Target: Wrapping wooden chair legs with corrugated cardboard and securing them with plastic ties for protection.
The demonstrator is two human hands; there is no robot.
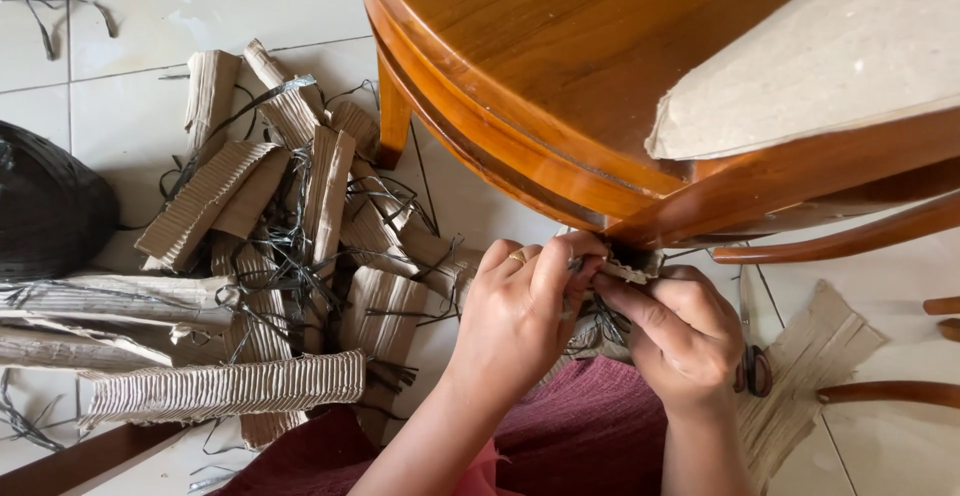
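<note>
left hand (515,321) and right hand (678,331) meet fingertip to fingertip, both pinched shut on a small cardboard scrap (630,268) tangled with dark strips (598,318), just below the edge of the wooden table (500,66). a heap of corrugated cardboard rolls (260,246) lies on the tiled floor (180,1) to the left, with a black bundle (45,201) beyond it. a flat cardboard sheet (830,56) rests on the tabletop.

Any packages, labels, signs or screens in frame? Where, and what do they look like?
No labels, signs or screens.
Cardboard sheet: on the wooden table, flat, grey-beige, torn edge.
Corrugated cardboard strips: piled on the floor at left, tan, ribbed, tangled with dark strands.
Cardboard piece: small, pinched between left hand and right hand.
</note>
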